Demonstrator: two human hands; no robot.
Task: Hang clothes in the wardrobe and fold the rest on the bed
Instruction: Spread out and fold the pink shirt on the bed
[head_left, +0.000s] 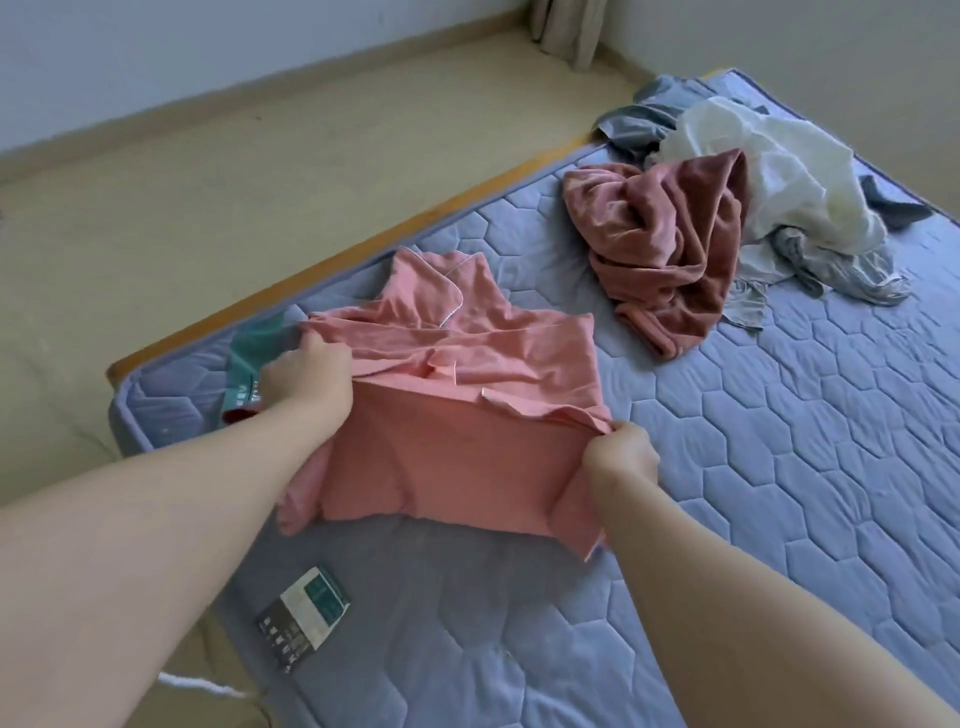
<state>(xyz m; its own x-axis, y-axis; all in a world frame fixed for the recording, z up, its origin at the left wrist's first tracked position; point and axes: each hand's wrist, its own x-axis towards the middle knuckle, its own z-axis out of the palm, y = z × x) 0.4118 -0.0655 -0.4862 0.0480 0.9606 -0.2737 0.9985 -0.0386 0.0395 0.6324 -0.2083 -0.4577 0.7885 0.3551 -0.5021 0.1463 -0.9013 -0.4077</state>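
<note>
Two bare hands work over one pink pyjama top (467, 364) with pale piping at the collar, which lies near the corner of the bed, its lower part lifted and doubled toward the collar. The left hand (306, 376) has its grip closed on the fold's left edge, and the right hand (621, 452) has its grip pinched tight on the fold's right corner, so both hold the same garment. Further up the bed lies one loose heap of clothes: one rust-pink plush piece (670, 249), one white sheer piece (769, 171) and grey-blue fabric (644, 117) that may be one garment or several; the tangle makes that impossible to count. One teal item (249, 358) with small print shows just beside the left hand, mostly covered by the pink top and the wrist, and what it is cannot be told. One printed label (304, 613) sits on the mattress near the bed's near edge; its text is too small to read. Both forearms are cut off by the frame. The mattress (779, 467) is bare, blue-grey, quilted in hexagons, on a wooden base (363, 260) whose edge shows along the far side. Around it are a pale beige floor (208, 182), a light wall with a skirting board, and the foot of a curtain (571, 31) in the corner.
</note>
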